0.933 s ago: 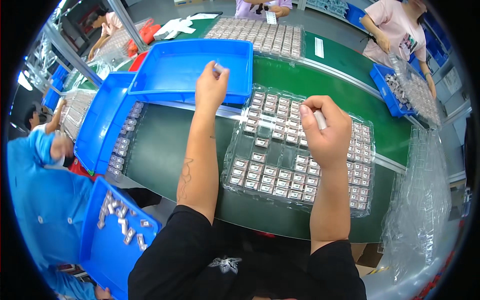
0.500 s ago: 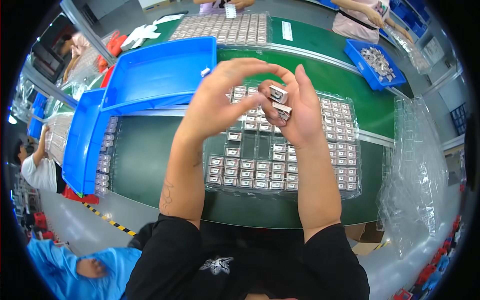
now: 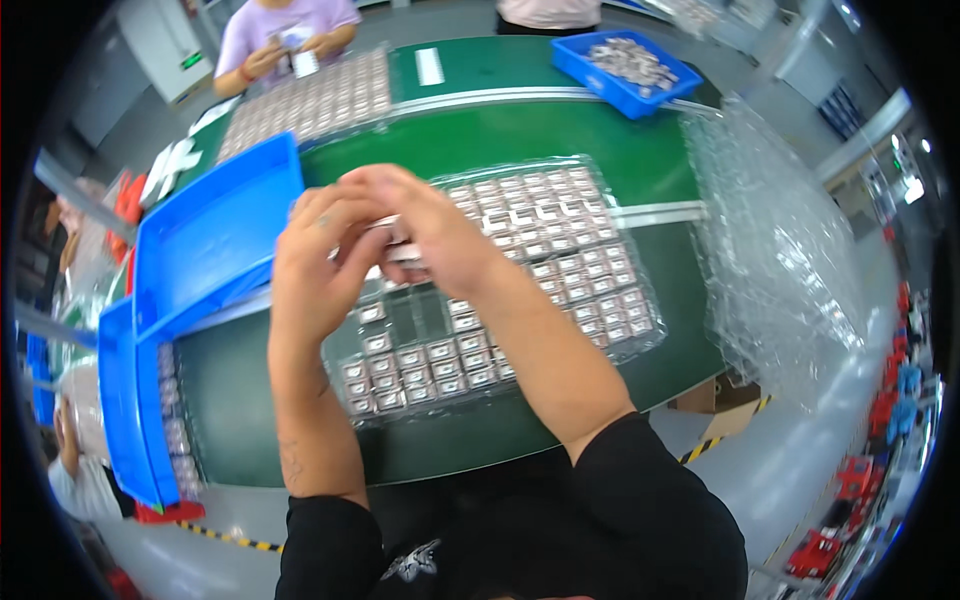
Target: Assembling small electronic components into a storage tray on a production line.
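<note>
My right hand (image 3: 425,228) is closed around small white-and-silver rectangular metal parts (image 3: 404,252), above the left part of a clear plastic tray (image 3: 425,312). My left hand (image 3: 322,250) meets it from the left, with curled fingers and the thumb against the parts. Blur and overlapping fingers hide what the left fingers grip. Rows of similar small rectangular parts (image 3: 472,342) fill most of the tray's pockets. Several pockets below my hands hold no part. The tray lies on a dark green table (image 3: 250,400).
Two blue bins (image 3: 215,235) stand at the left, beside another tray of parts (image 3: 182,440). Farther back are a blue bin of loose parts (image 3: 630,75) and a co-worker's filled tray (image 3: 310,100). Clear plastic trays (image 3: 780,250) are piled at the right. A person in lilac (image 3: 290,40) works opposite.
My hands have come together, the left fingers now at the parts in my right hand. The whole view has swung right and tilted. The small white piece at the blue bin's edge no longer shows.
</note>
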`<state>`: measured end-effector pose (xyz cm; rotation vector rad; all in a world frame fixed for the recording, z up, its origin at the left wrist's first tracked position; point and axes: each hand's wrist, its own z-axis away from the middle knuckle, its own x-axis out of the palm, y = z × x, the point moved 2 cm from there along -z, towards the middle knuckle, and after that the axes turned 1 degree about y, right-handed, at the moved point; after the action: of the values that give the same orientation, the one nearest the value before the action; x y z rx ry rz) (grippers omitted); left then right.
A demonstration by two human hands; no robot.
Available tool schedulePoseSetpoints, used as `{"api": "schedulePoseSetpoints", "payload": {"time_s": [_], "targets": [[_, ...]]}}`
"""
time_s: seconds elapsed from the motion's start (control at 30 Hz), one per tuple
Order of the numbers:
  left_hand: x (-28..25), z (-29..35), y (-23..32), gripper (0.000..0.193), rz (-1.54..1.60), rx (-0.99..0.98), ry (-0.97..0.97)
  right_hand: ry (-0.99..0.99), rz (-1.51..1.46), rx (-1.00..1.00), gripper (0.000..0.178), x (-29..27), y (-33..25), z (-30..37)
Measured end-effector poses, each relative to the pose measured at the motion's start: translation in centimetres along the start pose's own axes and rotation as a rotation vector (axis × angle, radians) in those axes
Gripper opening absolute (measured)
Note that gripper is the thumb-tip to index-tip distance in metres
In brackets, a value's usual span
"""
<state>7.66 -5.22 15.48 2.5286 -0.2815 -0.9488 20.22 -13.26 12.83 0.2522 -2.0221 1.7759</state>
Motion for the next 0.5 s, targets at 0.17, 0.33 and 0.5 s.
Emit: {"api": "schedulePoseSetpoints", "payload": {"time_s": [0.17,0.33,0.5], "targets": [[-0.6,0.7,-0.6,0.014,0.249,-0.311,0.053,0.007,0.307,-0.228,0.042,0.4,0.0,0.1],[-1.2,1.4,-2.2,0.015,0.417,-0.339,0.141,0.047,0.465,-0.384,0.029,1.5,-0.3,0.3],[-1.3,1.4,-2.2,0.024,0.572,-0.334,0.061,0.059,0.280,-0.425,0.019,1.5,-0.4,0.1]]}}
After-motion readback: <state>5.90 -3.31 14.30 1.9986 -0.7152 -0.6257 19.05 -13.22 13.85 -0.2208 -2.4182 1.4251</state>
